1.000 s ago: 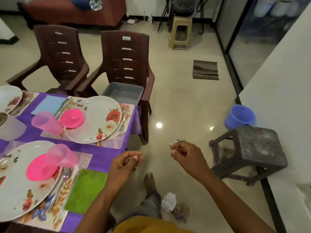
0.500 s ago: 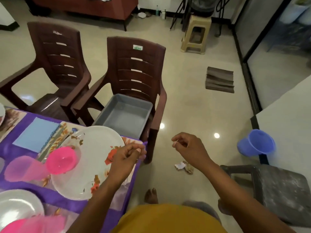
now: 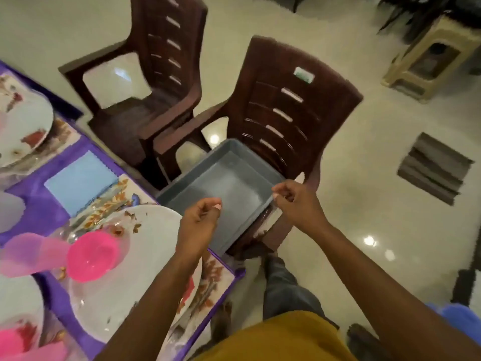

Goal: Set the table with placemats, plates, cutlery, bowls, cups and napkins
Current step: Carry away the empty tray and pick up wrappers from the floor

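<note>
The cloth on my table (image 3: 52,212) is purple. On it, left of the grey tub (image 3: 221,188), lies a light blue napkin (image 3: 80,182). The placemat (image 3: 109,199) beside the napkin has brown and orange leaves on a pale ground. My plate (image 3: 145,246) is white with red flowers, and the small bowl (image 3: 92,256) on it is bright pink. The cup (image 3: 28,254) is a paler, clear pink. Behind the tub, the two chairs (image 3: 283,105) are dark brown. My shirt (image 3: 281,337) is mustard yellow.

Both curled, the left hand (image 3: 201,216) and right hand (image 3: 294,198) hover over the grey tray (image 3: 229,183) on the chair (image 3: 291,108)
</note>
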A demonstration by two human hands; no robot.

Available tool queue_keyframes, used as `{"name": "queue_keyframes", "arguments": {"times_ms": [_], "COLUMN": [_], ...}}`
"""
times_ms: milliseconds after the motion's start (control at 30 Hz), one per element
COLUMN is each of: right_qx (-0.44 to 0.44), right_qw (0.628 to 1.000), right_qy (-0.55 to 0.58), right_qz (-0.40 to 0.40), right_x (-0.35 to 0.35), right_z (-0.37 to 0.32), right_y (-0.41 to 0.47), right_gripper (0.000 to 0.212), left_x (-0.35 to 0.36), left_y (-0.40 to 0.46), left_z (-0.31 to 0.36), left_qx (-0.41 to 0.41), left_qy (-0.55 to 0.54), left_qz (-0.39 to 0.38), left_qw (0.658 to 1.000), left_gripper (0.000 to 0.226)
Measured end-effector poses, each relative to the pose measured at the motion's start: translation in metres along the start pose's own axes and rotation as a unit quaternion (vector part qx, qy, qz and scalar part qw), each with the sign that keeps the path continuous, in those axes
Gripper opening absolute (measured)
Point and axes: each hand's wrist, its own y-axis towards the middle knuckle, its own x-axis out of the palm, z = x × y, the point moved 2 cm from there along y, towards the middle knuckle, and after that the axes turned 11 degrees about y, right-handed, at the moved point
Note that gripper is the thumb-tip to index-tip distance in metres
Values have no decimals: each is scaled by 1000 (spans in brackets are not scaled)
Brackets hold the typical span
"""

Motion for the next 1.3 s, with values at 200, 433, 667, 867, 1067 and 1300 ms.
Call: {"name": "queue_keyframes", "arguments": {"times_ms": [200, 433, 667, 867, 1067, 1300], "right_qx": [4, 39, 33, 62, 74, 88], "right_qw": [993, 972, 953, 946, 946, 954], "right_qy": [-27, -88, -190, -204, -189, -152], "right_qz": [-112, -214, -233, -245, -253, -242], "right_x": [8, 34, 60, 86, 100, 93], "right_z": [15, 44, 89, 129, 154, 159], "right_y": [113, 213, 304, 353, 371, 377], "right_gripper": [24, 38, 49, 63, 74, 72], "left_x": [38, 58, 83, 91, 91, 84], "left_y": [57, 98, 157, 200, 211, 215], "left_z": [-12, -43, -116, -146, -177, -191], "left_qx": [-167, -320, -468, -512, -555, -564], "left_qy": [-14, -28, -44, -27, -36, -68], "left_qz": [87, 140, 161, 228, 260, 310], "left_qw": [982, 937, 868, 828, 790, 762], "left_gripper": [15, 48, 112, 111, 97, 78]}}
